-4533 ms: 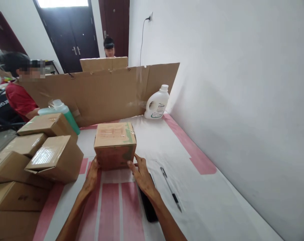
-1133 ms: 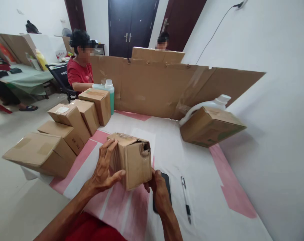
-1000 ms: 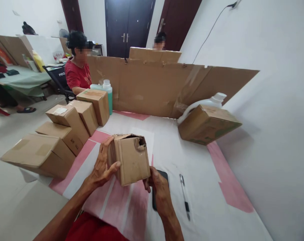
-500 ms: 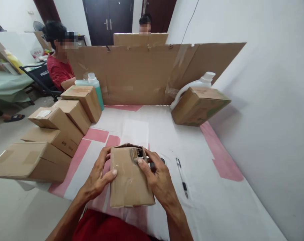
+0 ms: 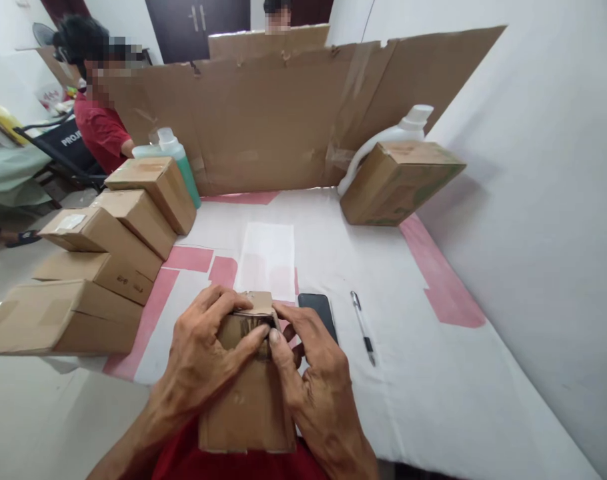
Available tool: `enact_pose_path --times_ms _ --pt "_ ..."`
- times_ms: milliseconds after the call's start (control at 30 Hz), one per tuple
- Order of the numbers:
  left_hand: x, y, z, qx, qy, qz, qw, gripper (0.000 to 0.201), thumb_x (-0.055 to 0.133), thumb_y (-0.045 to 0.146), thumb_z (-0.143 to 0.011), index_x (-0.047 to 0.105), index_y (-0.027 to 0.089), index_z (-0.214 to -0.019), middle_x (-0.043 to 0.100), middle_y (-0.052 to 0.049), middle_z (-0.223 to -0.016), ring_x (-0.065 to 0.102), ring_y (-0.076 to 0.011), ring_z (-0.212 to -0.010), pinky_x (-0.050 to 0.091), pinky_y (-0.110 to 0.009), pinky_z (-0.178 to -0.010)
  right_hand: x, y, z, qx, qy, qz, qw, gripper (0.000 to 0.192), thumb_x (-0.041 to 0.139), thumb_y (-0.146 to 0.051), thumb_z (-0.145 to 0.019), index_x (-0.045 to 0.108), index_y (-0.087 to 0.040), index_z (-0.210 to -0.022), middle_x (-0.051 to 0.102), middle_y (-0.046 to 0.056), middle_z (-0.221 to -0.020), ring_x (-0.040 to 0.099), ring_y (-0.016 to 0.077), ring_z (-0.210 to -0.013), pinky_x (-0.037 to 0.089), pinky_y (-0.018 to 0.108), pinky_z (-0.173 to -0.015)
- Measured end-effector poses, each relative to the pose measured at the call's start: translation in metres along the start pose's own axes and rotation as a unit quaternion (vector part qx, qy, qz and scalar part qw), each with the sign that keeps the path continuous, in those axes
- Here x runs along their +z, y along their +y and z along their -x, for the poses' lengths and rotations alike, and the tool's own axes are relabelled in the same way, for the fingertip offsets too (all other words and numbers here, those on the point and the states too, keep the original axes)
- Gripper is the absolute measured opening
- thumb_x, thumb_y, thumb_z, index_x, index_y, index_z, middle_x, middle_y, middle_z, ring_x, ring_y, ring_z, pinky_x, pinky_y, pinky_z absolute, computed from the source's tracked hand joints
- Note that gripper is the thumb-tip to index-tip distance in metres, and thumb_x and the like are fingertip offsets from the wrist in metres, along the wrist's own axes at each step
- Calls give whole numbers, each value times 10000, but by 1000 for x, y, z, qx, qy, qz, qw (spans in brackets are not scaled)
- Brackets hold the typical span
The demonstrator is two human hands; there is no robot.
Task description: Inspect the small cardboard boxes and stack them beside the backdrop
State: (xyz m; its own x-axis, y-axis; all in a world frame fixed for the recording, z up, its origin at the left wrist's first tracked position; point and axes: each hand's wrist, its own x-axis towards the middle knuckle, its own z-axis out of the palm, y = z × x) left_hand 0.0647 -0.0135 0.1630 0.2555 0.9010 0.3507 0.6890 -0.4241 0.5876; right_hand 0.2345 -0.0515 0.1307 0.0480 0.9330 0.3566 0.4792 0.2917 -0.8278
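Head view: I note the small brown cardboard box (image 5: 248,393) now drawn to the near bench (image 5: 433,373) edge, tilted toward me. Left hand (image 5: 203,353) and right hand (image 5: 313,373) both clamp it, fingertips (image 5: 272,337) newly working its torn top corner.

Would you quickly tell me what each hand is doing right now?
Left hand: closed on the small cardboard box.
Right hand: closed on the same box, fingers at its torn top.

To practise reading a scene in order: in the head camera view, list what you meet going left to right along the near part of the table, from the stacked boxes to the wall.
Stacked cardboard boxes → left hand → small cardboard box → right hand → black phone → pen → white wall.
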Motion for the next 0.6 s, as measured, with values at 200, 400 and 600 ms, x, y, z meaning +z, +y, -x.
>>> enact_pose_path --times_ms 200,400,600 --pt "-4 3 5 33 2 -58 998 150 698 322 -925 696 255 -1059 719 -30 -1035 688 -219 -947 554 -357 -849 3 -12 1 -21 17 32 999 227 515 -183 -1021 625 -184 -1219 690 100 -1059 691 229 -966 602 353 -843" --pt "-5 -2 2 59 16 -71 996 173 667 316 -959 739 284 -1113 739 -4 -1016 708 -187 -869 578 -320 -824 12 -20 -3 -9 15 69 997 249 471 -190 -1037 646 -142 -1207 702 124 -1054 679 255 -981 600 396 -881" --pt "1 -2 3 110 5 -90 990 205 645 330 -993 728 284 -1175 747 -20 -1031 712 -201 -895 569 -344 -847 -8 -21 -11 38 -36 79 996 198 587 -165 -981 657 -189 -1164 705 89 -1121 701 236 -994 610 387 -889"
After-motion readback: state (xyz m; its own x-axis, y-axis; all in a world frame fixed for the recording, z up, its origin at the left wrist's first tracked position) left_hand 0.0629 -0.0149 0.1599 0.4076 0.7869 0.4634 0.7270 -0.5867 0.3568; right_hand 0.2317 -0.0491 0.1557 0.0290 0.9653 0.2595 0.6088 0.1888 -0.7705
